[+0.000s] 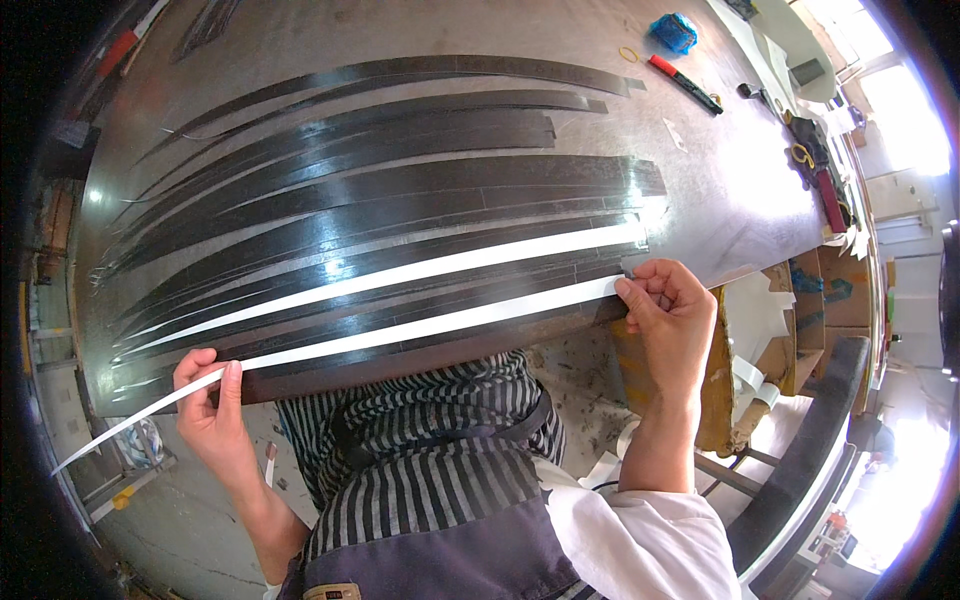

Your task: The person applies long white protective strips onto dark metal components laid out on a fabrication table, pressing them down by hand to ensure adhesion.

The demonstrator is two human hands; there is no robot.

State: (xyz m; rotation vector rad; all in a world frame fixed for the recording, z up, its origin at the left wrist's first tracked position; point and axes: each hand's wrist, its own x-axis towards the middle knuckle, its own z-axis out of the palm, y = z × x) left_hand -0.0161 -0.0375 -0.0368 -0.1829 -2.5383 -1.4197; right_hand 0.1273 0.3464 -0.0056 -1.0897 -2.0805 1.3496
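A long, narrow white strip stretches between my two hands along the table's near edge. My left hand pinches it between thumb and fingers, and its free end runs on past that hand to the lower left, beyond the table. At the strip's right end, my right hand pinches the tip with thumb and forefinger. Just behind lies a second white strip, flat among the dark strips. Several long black strips lie side by side across the table, tapering toward the left.
On the metal table at the far right lie a red and black marker, a blue bundle and scissors. Cardboard boxes stand to the right, below table height. A dark padded bar is at the lower right.
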